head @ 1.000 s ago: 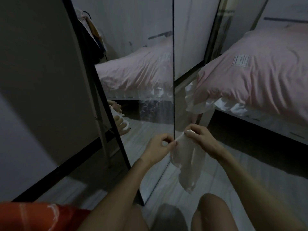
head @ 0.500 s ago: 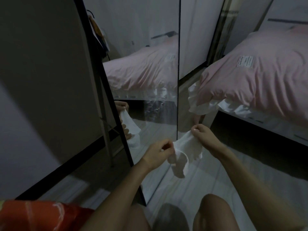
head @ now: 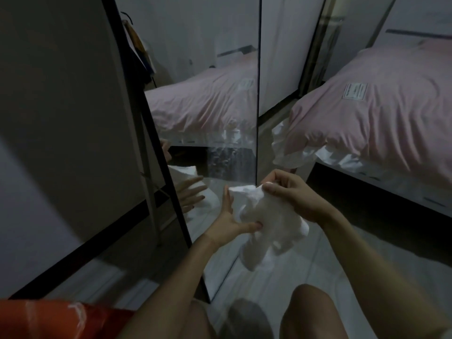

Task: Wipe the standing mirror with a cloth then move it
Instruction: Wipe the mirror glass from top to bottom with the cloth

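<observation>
To your right, a pink bedspread (head: 381, 113) drapes the bed; an orange cushion (head: 61, 319) sits near left on the pale floor (head: 281, 272).

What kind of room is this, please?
Most likely a bedroom: a bed with a pink duvet stands at the right, and a standing mirror reflects it.
</observation>
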### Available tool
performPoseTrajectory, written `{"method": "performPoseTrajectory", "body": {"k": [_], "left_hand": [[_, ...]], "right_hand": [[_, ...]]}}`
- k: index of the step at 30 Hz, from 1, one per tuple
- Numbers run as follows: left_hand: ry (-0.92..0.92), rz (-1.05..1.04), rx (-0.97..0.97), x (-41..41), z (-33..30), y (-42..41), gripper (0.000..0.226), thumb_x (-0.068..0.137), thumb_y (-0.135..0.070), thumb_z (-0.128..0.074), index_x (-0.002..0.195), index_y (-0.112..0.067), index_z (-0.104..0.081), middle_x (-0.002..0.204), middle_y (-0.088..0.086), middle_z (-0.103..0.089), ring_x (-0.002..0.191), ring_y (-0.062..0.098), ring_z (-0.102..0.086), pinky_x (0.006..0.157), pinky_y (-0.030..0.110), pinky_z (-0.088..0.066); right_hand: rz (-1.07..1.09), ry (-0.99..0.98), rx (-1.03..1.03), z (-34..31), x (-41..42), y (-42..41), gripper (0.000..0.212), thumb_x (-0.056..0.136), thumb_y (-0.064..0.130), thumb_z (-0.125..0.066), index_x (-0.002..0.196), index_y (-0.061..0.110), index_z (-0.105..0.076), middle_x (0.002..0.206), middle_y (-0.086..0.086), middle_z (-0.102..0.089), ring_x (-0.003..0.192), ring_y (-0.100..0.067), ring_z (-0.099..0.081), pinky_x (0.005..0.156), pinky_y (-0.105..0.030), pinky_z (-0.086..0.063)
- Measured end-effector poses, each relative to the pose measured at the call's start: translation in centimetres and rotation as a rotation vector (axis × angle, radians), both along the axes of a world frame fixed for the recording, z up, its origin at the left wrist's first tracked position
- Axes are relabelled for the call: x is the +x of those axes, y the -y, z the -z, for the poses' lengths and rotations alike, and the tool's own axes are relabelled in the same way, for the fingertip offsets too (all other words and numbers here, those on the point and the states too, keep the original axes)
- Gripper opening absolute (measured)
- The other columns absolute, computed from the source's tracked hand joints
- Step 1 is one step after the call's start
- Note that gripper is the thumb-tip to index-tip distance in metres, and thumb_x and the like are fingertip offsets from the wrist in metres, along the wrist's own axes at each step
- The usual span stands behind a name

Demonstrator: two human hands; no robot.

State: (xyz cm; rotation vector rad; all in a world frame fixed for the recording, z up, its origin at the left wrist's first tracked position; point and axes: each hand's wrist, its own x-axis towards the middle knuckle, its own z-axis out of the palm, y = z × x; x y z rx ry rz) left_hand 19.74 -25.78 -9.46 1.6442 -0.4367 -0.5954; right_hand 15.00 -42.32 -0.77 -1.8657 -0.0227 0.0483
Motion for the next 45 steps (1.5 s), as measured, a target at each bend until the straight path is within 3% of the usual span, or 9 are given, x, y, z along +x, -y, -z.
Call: {"method": "performPoseTrajectory", "body": {"k": [3, 9, 13, 20, 23, 27, 33, 40, 45], "left_hand": [[-0.144, -0.029, 0.021, 0.3, 0.7, -0.3, 0.115, 0.069, -0.028, -0.08, 0.147, -0.034, 0.004, 0.145, 0.0, -0.036, 0.132, 0.019, -0.037, 0.107, 0.04, -0.037], [-0.152, 0.11, 0.135, -0.1, 0.3, -0.3, 0.041, 0.085, -0.031, -0.065, 0.119, -0.011, -0.06, 0.11, 0.002, -0.066, 0.1, 0.014, -0.062, 0.084, 0.024, -0.052], [-0.199, 0.046, 0.023, -0.1, -0.4, 0.1, 0.044, 0.08, -0.033, -0.066, 0.121, -0.019, -0.057, 0.115, 0.005, -0.063, 0.104, 0.022, -0.06, 0.091, 0.043, -0.05], [0.144, -0.018, 0.315, 1.3, -1.5, 1.1, 0.019, 0.091, -0.017, -0.055, 0.106, -0.009, -0.047, 0.1, 0.007, -0.05, 0.088, 0.018, -0.049, 0.07, 0.028, -0.04], [-0.135, -0.176, 0.026, 2.0, -2.2, 1.4, 0.017, 0.092, -0.007, -0.054, 0.108, -0.006, -0.049, 0.102, 0.012, -0.055, 0.088, 0.022, -0.053, 0.071, 0.032, -0.047], [-0.356, -0.156, -0.283, 2.6, -2.9, 1.1, 0.018, 0.093, -0.003, -0.049, 0.111, -0.005, -0.051, 0.091, 0.013, -0.06, 0.078, 0.023, -0.059, 0.067, 0.033, -0.052], [-0.217, 0.104, -0.238, 1.7, -5.1, 0.7, 0.029, 0.093, 0.003, -0.044, 0.112, -0.016, -0.054, 0.1, 0.004, -0.061, 0.086, 0.017, -0.06, 0.072, 0.027, -0.053], [0.243, 0.183, 0.031, 1.9, -6.5, -0.4, 0.039, 0.083, 0.009, -0.058, 0.117, -0.01, -0.055, 0.103, -0.004, -0.053, 0.091, 0.003, -0.051, 0.075, 0.012, -0.049], [0.637, 0.245, 0.167, 1.4, -6.5, -0.3, 0.024, 0.083, 0.003, -0.063, 0.107, 0.002, -0.062, 0.092, 0.002, -0.054, 0.073, -0.009, -0.049, 0.071, 0.002, -0.037]], "right_hand": [[0.069, 0.017, 0.163, -0.1, 0.3, 0.6, 0.013, 0.092, 0.014, -0.05, 0.082, 0.014, -0.057, 0.072, 0.005, -0.065, 0.065, -0.007, -0.062, 0.057, -0.02, -0.05], [0.366, -0.035, 0.138, 1.9, 0.5, 2.4, 0.011, 0.092, 0.021, -0.053, 0.082, 0.017, -0.057, 0.082, -0.002, -0.056, 0.074, -0.015, -0.053, 0.066, -0.027, -0.044], [0.609, -0.057, -0.016, 4.2, 0.3, 2.9, 0.01, 0.091, 0.02, -0.055, 0.084, 0.013, -0.058, 0.084, -0.002, -0.054, 0.077, -0.016, -0.051, 0.064, -0.025, -0.042], [0.526, 0.055, 0.05, 3.9, -0.3, 2.6, 0.009, 0.091, 0.019, -0.054, 0.084, 0.014, -0.057, 0.086, 0.0, -0.054, 0.08, -0.015, -0.051, 0.069, -0.027, -0.041], [0.1, -0.158, 0.238, 2.7, -1.2, 2.9, 0.015, 0.083, 0.026, -0.06, 0.076, 0.013, -0.062, 0.082, -0.004, -0.062, 0.077, -0.017, -0.06, 0.068, -0.028, -0.05], [0.085, -0.252, -0.141, 4.8, -0.9, 2.7, 0.014, 0.093, 0.02, -0.05, 0.097, 0.014, -0.063, 0.092, -0.004, -0.069, 0.093, -0.021, -0.065, 0.085, -0.033, -0.05], [-0.013, -0.127, -0.39, 6.1, 0.5, 1.9, 0.057, 0.086, 0.022, -0.062, 0.136, 0.033, -0.036, 0.142, 0.007, -0.036, 0.129, -0.011, -0.034, 0.108, -0.039, -0.029], [0.166, -0.039, -0.488, 5.7, 0.6, 1.7, 0.015, 0.089, 0.029, -0.058, 0.087, 0.015, -0.053, 0.088, 0.0, -0.055, 0.078, -0.011, -0.053, 0.064, -0.02, -0.039], [0.196, -0.049, -0.506, 5.3, 0.9, 2.5, 0.016, 0.087, 0.025, -0.062, 0.083, 0.011, -0.054, 0.083, -0.005, -0.057, 0.074, -0.017, -0.052, 0.064, -0.024, -0.041]]}}
